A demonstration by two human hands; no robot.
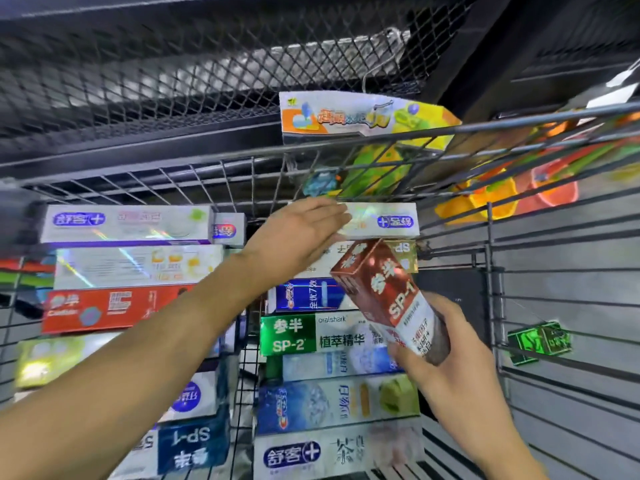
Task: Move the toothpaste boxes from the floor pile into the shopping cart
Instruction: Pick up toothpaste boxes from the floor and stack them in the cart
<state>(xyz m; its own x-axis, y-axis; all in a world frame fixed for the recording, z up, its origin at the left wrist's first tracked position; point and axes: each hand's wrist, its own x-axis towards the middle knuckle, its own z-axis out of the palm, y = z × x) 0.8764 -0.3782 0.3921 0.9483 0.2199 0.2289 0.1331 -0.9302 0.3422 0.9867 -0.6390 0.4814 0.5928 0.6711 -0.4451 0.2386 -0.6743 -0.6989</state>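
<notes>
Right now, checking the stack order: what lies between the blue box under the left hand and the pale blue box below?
In the head view, the green SP-2 toothpaste box lies between the blue box and pale blue box.

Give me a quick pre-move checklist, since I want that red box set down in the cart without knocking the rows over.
1. Right hand grips the red SP-1 box: ok.
2. Box level for laying flat: not ok, it is tilted.
3. Left hand out of the way: not ok, its straight fingers rest on the white top box of the right-hand row.
4. Boxes already in the cart lie in tidy rows: ok.
5. Free slot for this box: cannot tell.
</notes>
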